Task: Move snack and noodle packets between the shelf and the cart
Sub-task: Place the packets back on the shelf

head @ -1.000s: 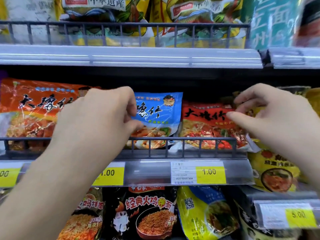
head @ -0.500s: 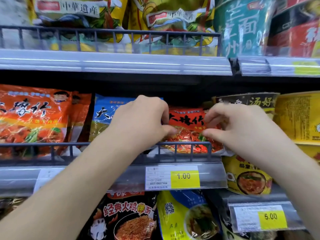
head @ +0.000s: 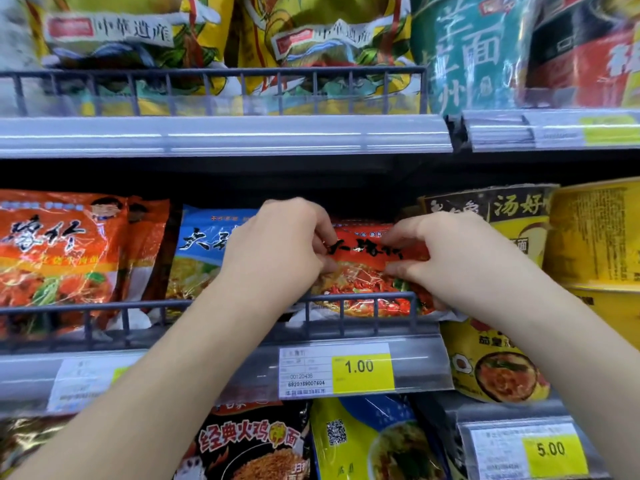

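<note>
My left hand (head: 277, 252) and right hand (head: 453, 261) have closed in, both now pinching the red noodle packet (head: 363, 275); removal from shelf (head: 422, 358) judged ready.

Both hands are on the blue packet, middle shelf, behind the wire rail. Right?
Not quite. The head view shows the left hand and right hand gripping the red packet, not the blue packet beside it. The rest holds: middle shelf, behind the wire rail.
</note>
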{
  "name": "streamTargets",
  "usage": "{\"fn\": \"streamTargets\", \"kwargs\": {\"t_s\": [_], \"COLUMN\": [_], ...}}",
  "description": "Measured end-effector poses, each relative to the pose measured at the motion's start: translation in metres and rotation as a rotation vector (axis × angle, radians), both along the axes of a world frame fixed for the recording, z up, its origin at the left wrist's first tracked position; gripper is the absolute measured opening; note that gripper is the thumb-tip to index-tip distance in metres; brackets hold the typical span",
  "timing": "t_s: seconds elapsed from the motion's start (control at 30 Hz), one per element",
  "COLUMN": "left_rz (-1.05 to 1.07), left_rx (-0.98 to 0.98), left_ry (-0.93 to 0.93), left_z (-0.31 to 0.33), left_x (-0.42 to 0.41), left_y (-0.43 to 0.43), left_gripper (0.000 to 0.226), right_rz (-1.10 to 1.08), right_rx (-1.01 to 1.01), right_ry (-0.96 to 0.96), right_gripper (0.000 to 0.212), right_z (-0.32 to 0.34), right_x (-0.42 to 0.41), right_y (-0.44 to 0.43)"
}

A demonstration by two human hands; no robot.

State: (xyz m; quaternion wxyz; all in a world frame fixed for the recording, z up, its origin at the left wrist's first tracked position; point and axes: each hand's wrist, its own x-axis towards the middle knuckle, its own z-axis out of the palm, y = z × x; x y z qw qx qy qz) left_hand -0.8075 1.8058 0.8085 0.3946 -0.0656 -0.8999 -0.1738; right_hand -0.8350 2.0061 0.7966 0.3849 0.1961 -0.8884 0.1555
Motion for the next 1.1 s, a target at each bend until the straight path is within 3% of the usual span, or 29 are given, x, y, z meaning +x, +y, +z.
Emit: {"fn": "streamTargets", "kwargs": {"t_s": [0.1, 0.33, 0.53, 0.73, 0.9, 1.1], "left_rz": [-0.027, -0.110, -0.110, -0.179, -0.126, -0.122], "left_rx": [0.033, 0.031, -0.017, 0.030, -0.001, -0.018], "left_ry": [0.064, 0.232, 0.343, 0.317, 0.303, 0.237], "left_z": [-0.003, -0.013, -0.013, -0.013, -0.015, -0.012], "left_x": [0.000, 0.003, 0.005, 0.007, 0.005, 0.005], "left_y": [0.000, -0.001, -0.004, -0.011, -0.008, -0.010], "left_gripper": [0.019, 0.024, 0.020, 0.021, 0.020, 0.021], "right_rz": [0.036, 0.129, 0.115, 0.135, 0.185, 0.210], "right_rx": [-0.088, -0.186, -0.135, -0.133, -0.164, -0.142], "right_ry": [0.044, 0.122, 0.264, 0.366, 0.290, 0.083], "right_gripper": [0.024, 0.025, 0.020, 0.017, 0.020, 0.039], "right_z": [-0.004, -0.010, -0.012, -0.013, -0.013, -0.009], "right_x": [0.000, -0.005, -0.011, -0.006, -0.003, 0.006], "right_y": [-0.001, -0.003, -0.010, -0.014, -0.013, -0.006]}}
